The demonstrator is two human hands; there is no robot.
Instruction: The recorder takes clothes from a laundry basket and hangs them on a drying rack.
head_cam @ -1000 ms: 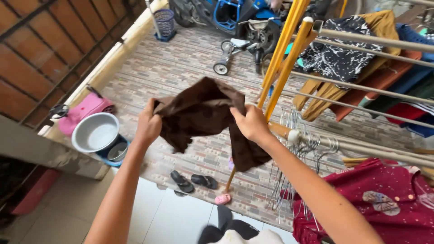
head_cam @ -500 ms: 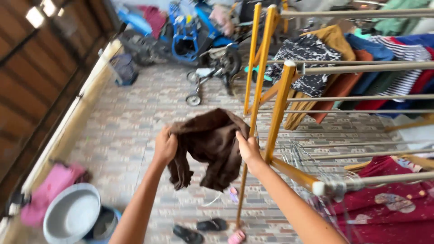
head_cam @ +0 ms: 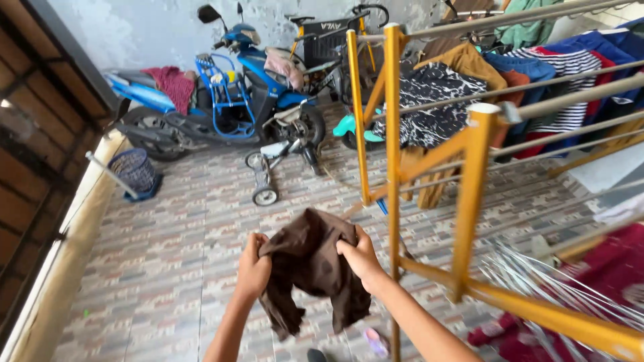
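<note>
Both hands grip a crumpled brown garment (head_cam: 312, 268) at six o'clock: left hand (head_cam: 253, 268) clenched on its left edge, right hand (head_cam: 361, 258) on its right, beside the yellow drying rack (head_cam: 469, 194) at three o'clock.

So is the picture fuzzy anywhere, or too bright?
Head view: the brown cloth and both hands, left hand and right hand, look sharp; the hangers at lower right are smeared; daylight is soft and even, with no glare; the yellow rack bends outward near the edge.
</note>
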